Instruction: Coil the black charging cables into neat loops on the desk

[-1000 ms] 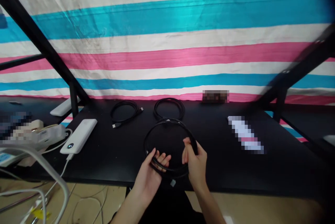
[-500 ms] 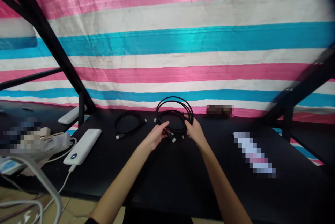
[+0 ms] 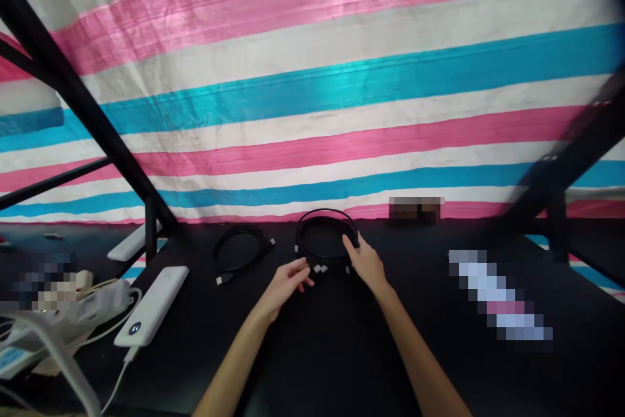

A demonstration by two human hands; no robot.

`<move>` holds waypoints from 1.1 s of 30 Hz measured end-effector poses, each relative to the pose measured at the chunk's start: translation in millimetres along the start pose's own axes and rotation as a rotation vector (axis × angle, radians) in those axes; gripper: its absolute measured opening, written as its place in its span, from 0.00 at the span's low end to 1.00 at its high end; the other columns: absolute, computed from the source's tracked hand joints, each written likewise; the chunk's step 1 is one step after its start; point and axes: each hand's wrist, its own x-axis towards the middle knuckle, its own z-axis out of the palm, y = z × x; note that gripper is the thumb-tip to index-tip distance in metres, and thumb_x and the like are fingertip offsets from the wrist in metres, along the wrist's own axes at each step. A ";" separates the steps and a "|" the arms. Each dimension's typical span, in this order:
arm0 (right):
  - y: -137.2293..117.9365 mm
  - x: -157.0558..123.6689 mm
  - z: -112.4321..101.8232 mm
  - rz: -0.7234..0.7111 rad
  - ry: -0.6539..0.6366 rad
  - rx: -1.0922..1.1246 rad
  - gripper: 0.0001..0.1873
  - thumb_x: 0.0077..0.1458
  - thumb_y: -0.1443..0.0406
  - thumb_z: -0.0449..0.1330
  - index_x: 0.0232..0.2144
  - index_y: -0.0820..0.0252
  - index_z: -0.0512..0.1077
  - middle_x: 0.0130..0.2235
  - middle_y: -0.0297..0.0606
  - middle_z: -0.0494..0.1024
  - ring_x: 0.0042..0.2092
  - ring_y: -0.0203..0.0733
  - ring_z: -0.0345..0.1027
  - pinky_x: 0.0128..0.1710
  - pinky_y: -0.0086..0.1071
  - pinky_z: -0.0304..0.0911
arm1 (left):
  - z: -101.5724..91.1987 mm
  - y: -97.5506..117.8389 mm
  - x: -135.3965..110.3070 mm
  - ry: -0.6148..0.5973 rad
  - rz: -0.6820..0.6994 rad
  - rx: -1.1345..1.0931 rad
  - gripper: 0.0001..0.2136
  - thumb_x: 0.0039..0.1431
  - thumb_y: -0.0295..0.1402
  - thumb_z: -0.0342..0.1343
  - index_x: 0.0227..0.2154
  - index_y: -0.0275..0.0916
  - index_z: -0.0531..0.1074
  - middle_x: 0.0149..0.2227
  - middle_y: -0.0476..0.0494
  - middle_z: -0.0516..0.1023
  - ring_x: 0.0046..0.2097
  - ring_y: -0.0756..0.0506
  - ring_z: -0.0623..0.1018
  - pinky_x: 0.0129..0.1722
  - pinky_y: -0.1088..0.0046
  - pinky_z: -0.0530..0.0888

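Observation:
A coiled black cable (image 3: 299, 235) is at the middle of the black table, partly raised at its far edge. My right hand (image 3: 368, 264) is closed on the right side of this coil, thumb on the near side. My left hand (image 3: 287, 283) is by the coil's lower left, fingers apart and holding nothing that I can see. Pale metal plugs (image 3: 320, 269) show just right of its fingertips. Another plug (image 3: 347, 269) shows below my right hand. A second coiled black cable (image 3: 266, 248) lies flat to the left, its two plug ends pointing outward.
A white power bank (image 3: 153, 306) with a white cable lies at the left, near a power strip (image 3: 73, 319) with chargers. Another white device (image 3: 131, 242) lies behind the frame leg. A blurred-out item (image 3: 498, 296) lies at the right. Striped sheeting (image 3: 312, 92) hangs behind.
The coil has come down from a raised, tilted position towards the table. My left hand has let go of it and drawn slightly left. The camera view has tilted a little.

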 end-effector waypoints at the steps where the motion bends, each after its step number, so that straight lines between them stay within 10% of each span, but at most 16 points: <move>1: -0.7 -0.7 -2.3 0.012 0.012 -0.020 0.38 0.54 0.46 0.48 0.58 0.65 0.61 0.31 0.45 0.78 0.40 0.55 0.72 0.40 0.43 0.62 | -5.2 -2.4 1.3 0.052 0.015 0.070 0.23 0.53 0.40 0.56 0.49 0.31 0.71 0.35 0.39 0.79 0.27 0.49 0.73 0.31 0.70 0.70; 10: -0.3 -7.2 -17.6 0.028 0.141 0.022 0.24 0.57 0.56 0.49 0.55 0.54 0.63 0.29 0.36 0.77 0.39 0.49 0.71 0.38 0.36 0.58 | -71.0 -31.0 10.4 0.565 0.155 0.963 0.16 0.56 0.33 0.50 0.46 0.35 0.72 0.44 0.35 0.73 0.46 0.35 0.69 0.44 0.58 0.64; 26: -13.2 -29.2 -38.9 -0.197 0.286 0.286 0.20 0.58 0.58 0.45 0.45 0.60 0.69 0.18 0.29 0.65 0.22 0.37 0.61 0.25 0.28 0.55 | -40.5 -36.9 -81.1 0.214 0.027 1.027 0.12 0.57 0.40 0.48 0.27 0.41 0.72 0.23 0.49 0.71 0.27 0.47 0.74 0.26 0.74 0.64; 33: -2.3 -109.7 -35.9 -0.269 -0.099 0.338 0.16 0.57 0.56 0.50 0.38 0.58 0.72 0.16 0.27 0.65 0.17 0.32 0.59 0.18 0.24 0.54 | -19.2 -54.6 -119.8 0.277 0.194 0.866 0.12 0.57 0.42 0.49 0.25 0.44 0.71 0.29 0.46 0.76 0.37 0.42 0.77 0.35 0.70 0.71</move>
